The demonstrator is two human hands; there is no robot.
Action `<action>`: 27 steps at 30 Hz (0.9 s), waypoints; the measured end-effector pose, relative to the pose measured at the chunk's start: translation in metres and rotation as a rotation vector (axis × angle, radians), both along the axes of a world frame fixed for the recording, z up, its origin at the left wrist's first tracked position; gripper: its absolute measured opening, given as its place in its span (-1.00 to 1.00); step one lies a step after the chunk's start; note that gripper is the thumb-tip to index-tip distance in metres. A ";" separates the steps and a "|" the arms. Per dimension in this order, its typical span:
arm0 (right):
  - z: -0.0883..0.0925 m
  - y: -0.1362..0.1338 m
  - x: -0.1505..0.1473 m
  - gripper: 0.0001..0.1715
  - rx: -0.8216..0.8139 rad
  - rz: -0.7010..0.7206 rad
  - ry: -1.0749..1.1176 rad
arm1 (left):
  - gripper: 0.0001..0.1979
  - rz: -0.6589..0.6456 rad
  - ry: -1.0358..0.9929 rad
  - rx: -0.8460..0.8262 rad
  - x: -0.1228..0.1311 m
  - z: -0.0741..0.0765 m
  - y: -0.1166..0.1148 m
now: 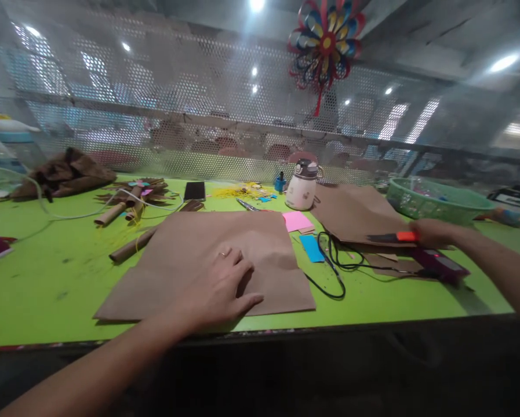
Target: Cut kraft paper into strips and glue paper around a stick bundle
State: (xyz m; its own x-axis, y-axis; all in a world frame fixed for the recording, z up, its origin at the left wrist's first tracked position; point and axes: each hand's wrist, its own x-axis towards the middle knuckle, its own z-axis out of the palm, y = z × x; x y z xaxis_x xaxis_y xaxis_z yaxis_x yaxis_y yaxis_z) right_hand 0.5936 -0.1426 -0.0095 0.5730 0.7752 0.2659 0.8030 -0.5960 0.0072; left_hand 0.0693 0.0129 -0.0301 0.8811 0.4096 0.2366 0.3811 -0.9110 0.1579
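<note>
My left hand [225, 284] lies palm down with fingers loosely spread on a sheet of brown kraft paper [185, 249]. It wears a ring. That sheet looks folded or layered, with slight creases, and lies near the table's front edge. Over at the right, my right hand [433, 231] is closed around an orange-handled tool with a dark tapered blade [405, 237]; its exact kind is not clear. The tool is over the edge of a second stack of brown paper [351, 211]. Just below that hand lies a purple device [442, 265] with a small red light.
A black cord [340, 266] loops beside blue paper [312, 248] and pink paper [297, 220]. Behind stand a pink bottle [302, 188] and a green basket [437, 202]. Brown paper tubes [112, 214], a phone [194, 191] and yellow shreds [237, 190] lie on the green table [46, 295].
</note>
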 end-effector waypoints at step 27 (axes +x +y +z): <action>-0.013 -0.056 -0.236 -0.49 -0.079 0.292 1.409 | -0.81 -0.116 -0.204 -0.108 -0.009 -0.008 0.000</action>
